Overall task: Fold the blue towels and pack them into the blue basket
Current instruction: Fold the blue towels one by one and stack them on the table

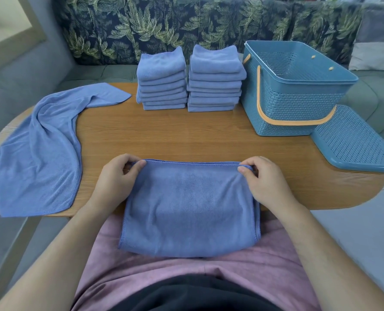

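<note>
1. The person sits at the near edge of a wooden tabletop (186, 135), with both bare forearms reaching forward from the lower corners of the view.
2. The left hand (117, 176) grips the far left corner of a doubled blue towel (191, 207). Its thumb lies on top of the cloth and its fingers are curled beneath.
3. The right hand (263, 178) mirrors it at the far right corner, thumb on top and fingers tucked round the hem. The far edge is drawn straight between the two hands.
4. That towel's far part rests on the tabletop. Its near part hangs over the table edge onto the person's lap, which is covered in pink cloth (186, 272).
5. An unfolded towel (40, 153) sprawls over the left end of the tabletop and droops past its edge.
6. At the far side stand two piles of folded blue towels, the left stack (162, 84) just beside the right stack (215, 84).
7. The blue basket (287, 108) stands upright to the right of the piles, close to the right stack, with its orange handle (294, 123) lowered against the front wall.
8. The basket's perforated lid (352, 140) lies on the right end of the tabletop, close beside the basket's near corner.
9. Behind the table runs a leaf-print sofa back (141, 25).
</note>
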Action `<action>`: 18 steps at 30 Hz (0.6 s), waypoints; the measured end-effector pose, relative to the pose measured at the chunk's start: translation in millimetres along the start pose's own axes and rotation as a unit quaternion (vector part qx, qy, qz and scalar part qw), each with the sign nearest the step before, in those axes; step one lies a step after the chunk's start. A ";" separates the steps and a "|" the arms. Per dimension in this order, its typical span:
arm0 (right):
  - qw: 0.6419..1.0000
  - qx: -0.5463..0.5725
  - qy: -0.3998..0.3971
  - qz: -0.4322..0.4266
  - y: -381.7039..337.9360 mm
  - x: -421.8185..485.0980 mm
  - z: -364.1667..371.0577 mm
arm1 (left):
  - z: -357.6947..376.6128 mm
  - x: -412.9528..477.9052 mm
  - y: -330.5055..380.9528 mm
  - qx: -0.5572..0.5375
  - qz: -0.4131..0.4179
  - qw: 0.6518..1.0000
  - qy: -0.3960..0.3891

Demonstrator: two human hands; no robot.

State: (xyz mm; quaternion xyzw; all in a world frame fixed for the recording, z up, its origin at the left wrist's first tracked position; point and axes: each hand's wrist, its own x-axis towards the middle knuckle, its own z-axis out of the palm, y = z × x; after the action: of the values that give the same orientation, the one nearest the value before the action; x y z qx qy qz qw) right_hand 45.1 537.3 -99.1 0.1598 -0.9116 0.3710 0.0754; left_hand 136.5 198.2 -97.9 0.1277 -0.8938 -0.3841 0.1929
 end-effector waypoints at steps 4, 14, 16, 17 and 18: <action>1.000 0.025 0.005 0.011 -5.4 0.0 -8.2 | -7.0 -0.9 10.5 -0.086 -0.050 0.995 0.023; 0.997 0.064 0.022 -0.021 -65.2 43.1 -77.7 | -68.3 33.9 68.9 -0.105 0.017 0.990 0.097; 0.998 0.033 0.028 -0.039 -81.2 68.4 -93.1 | -83.1 55.8 85.5 -0.072 0.039 0.991 0.109; 0.998 0.022 0.035 -0.048 -88.8 82.2 -99.7 | -90.2 68.0 93.5 -0.055 0.048 0.991 0.114; 0.997 0.017 0.042 -0.057 -96.4 96.6 -105.4 | -96.9 81.3 100.9 -0.035 0.057 0.991 0.117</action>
State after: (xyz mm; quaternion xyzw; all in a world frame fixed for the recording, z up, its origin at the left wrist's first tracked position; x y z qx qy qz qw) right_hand -10.0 523.4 63.7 0.1972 -0.8906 0.3878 0.1325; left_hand 98.8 173.7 57.5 0.1139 -0.8572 -0.3856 0.3218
